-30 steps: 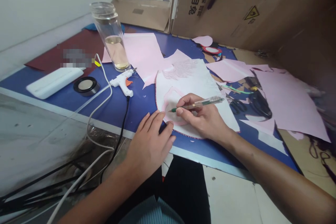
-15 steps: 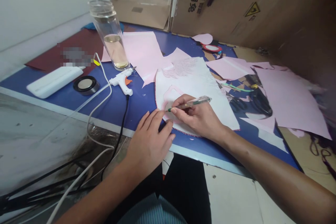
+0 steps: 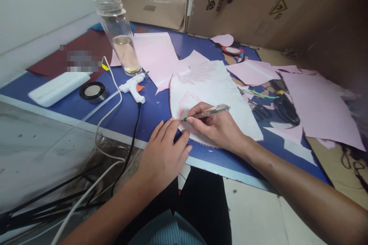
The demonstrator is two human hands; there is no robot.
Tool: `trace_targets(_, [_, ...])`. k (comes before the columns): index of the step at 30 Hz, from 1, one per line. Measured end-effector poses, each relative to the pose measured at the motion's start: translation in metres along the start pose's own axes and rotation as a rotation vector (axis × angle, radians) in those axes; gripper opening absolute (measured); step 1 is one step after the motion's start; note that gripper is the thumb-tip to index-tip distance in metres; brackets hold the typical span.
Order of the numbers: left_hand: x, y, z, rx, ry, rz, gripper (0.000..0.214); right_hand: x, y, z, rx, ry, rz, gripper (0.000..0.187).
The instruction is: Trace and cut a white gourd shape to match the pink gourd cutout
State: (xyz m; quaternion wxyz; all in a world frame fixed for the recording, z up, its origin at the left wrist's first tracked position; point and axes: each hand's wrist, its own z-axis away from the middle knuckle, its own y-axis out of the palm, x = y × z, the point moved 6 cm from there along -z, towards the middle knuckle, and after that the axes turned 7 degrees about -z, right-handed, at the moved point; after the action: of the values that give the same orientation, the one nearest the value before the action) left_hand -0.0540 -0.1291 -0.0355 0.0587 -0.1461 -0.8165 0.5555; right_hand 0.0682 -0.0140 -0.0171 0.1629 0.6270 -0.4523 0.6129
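Note:
A clear pen (image 3: 211,111) with a green tip is pinched in my right hand (image 3: 217,126), its point down on a pink curved shape (image 3: 185,101). That shape lies on a white sheet (image 3: 230,95) with a red edging along its curved side. Feathery line work (image 3: 198,72) shows on the sheet's upper part. My left hand (image 3: 163,149) rests flat with its fingers extended over the sheet's lower left edge, fingertips close to the pen point. Part of the pink shape is hidden behind my right hand.
Left on the blue table mat (image 3: 112,122) are a white glue gun (image 3: 133,86) with cords, a glass bottle (image 3: 123,42) of pale liquid, a round black container (image 3: 93,92) and a white box-like device (image 3: 59,89). Pink paper (image 3: 319,103), black-handled scissors (image 3: 287,111) and scraps lie right.
The view has shifted very slightly. Both hands and the pen stay in nearly the same place on the sheet.

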Motion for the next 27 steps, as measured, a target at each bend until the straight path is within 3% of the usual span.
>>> trace_targets(27, [0.0004, 0.0002, 0.0004, -0.028, 0.002, -0.020, 0.035, 0.0008, -0.0013, 0.0037, 0.015, -0.025, 0.027, 0.009])
